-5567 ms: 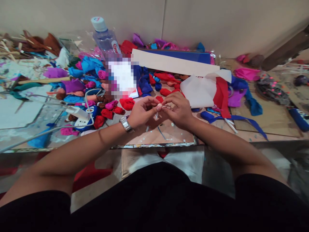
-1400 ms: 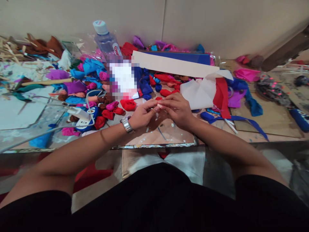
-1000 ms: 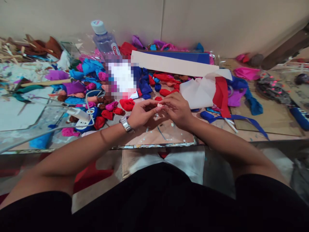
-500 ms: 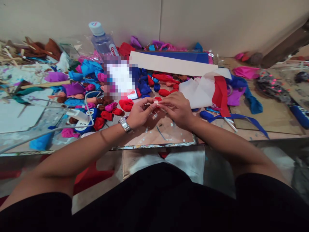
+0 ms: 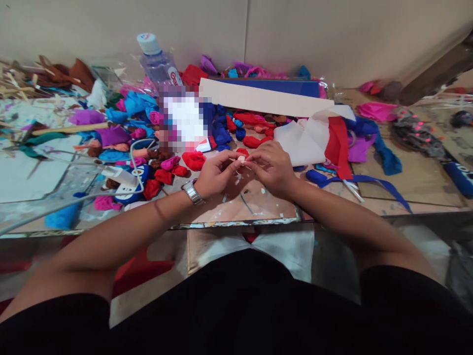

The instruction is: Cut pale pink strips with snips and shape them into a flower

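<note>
A small whitish piece (image 5: 241, 159) is pinched between my two hands, above the bare front part of the table. My left hand (image 5: 217, 172), with a metal watch (image 5: 192, 192) at the wrist, closes thumb and finger on its left side. My right hand (image 5: 272, 166) grips it from the right with bent fingers. What the piece is made of is too small to make out. Red cloth bundles (image 5: 194, 160) lie just left of my left hand. Beyond my right hand rests a sheet of white fabric (image 5: 303, 140) with a red strip (image 5: 339, 148) beside it.
Left of centre stand a bottle (image 5: 158, 61) and a lit phone (image 5: 186, 121) among coloured cloth bundles. A white cable (image 5: 107, 192) with a charger (image 5: 120, 176) crosses the left side. A cream strip (image 5: 266, 97) lies behind; a blue ribbon (image 5: 384, 187) trails at right.
The whitish piece has shifted slightly right and down between my fingertips. The clear bit that showed below my fingers is no longer visible. Both hands stay in nearly the same place.
</note>
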Demonstrator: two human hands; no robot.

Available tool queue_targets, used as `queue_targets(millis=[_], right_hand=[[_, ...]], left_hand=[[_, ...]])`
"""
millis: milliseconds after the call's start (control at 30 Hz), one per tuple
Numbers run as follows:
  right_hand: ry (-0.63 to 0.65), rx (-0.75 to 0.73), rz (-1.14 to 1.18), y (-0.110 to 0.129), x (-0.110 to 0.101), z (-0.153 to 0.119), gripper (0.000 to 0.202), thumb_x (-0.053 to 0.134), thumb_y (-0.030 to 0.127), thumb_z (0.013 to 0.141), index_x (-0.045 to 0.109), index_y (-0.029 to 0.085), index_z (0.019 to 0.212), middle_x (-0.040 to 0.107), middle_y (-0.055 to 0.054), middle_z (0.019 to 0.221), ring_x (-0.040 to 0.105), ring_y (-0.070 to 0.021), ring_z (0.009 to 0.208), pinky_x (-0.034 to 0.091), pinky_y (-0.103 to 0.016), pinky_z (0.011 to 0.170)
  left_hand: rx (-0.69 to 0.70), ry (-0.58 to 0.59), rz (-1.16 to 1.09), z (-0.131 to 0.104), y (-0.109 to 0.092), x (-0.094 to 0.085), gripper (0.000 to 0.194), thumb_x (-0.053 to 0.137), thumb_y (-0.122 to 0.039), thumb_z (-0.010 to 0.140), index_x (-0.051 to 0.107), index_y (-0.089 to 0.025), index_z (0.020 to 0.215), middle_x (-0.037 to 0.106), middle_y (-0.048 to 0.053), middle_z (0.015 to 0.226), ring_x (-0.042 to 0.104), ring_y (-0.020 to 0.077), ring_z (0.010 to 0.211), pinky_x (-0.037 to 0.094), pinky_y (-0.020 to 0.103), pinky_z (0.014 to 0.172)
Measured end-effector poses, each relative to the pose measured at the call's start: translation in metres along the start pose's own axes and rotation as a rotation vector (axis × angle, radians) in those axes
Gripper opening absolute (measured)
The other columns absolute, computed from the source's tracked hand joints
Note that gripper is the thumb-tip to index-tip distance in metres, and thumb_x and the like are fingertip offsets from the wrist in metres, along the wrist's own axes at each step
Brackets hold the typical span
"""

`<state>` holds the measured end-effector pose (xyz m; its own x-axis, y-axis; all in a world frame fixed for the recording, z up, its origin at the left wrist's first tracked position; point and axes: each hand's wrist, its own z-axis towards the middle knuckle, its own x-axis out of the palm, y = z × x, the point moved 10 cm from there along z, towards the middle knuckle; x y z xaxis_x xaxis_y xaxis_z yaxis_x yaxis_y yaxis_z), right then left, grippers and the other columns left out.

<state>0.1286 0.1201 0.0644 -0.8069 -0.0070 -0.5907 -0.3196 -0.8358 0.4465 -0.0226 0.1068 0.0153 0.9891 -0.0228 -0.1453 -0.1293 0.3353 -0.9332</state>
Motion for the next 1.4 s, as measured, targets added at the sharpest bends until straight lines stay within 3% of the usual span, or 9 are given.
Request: queue_targets(millis=[200,433,1000,1200,1400], right_hand=[[-0.013,-0.011,0.024,0.001,0.000,0.000,0.027,0.067,0.050,0.101,0.076,0.026,0.093,0.079,-0.003,0.092,0.067,-0.0238,0.090,0.049,-0.044,0.089],[-0.008,-0.012,0.004,0.002,-0.001,0.000,0.023,0.067,0.048,0.102,0.077,0.027,0.101,0.080,-0.004,0.099,0.069,-0.0251,0.097,0.048,-0.045,0.094],[-0.019,0.000,0.023,-0.001,0.001,-0.002,0.018,0.071,0.043,0.099,0.071,0.025,0.098,0.076,-0.005,0.099,0.066,-0.0260,0.096,0.048,-0.044,0.090],[-0.026,-0.017,0.019,0.000,0.000,-0.001,0.018,0.071,0.044,0.100,0.071,0.026,0.100,0.077,-0.004,0.100,0.067,-0.0256,0.096,0.048,-0.043,0.089],[-0.030,-0.016,0.039,-0.001,0.001,-0.001,0.022,0.073,0.047,0.098,0.072,0.026,0.102,0.079,-0.004,0.103,0.070,-0.0256,0.097,0.050,-0.044,0.090]], left_hand=[[-0.025,0.035,-0.046,0.000,0.004,0.003,0.042,0.082,-0.053,0.088,0.076,-0.019,0.111,0.079,0.008,0.103,0.074,0.0177,0.081,0.059,0.029,0.072],[-0.063,0.020,-0.039,0.001,0.008,0.000,0.044,0.076,-0.057,0.092,0.074,-0.018,0.112,0.079,0.009,0.100,0.074,0.0181,0.082,0.058,0.030,0.074],[0.111,0.087,0.153,-0.001,-0.006,0.004,0.035,0.064,-0.047,0.103,0.074,-0.020,0.122,0.077,0.009,0.114,0.073,0.0211,0.101,0.058,0.034,0.088],[0.211,0.116,0.259,-0.001,-0.020,0.008,0.036,0.058,-0.044,0.106,0.074,-0.019,0.126,0.077,0.010,0.115,0.072,0.0222,0.105,0.056,0.038,0.096],[0.250,0.151,0.274,-0.001,-0.022,0.009,0.041,0.054,-0.043,0.108,0.072,-0.020,0.136,0.075,0.012,0.127,0.070,0.0243,0.115,0.055,0.042,0.103]])
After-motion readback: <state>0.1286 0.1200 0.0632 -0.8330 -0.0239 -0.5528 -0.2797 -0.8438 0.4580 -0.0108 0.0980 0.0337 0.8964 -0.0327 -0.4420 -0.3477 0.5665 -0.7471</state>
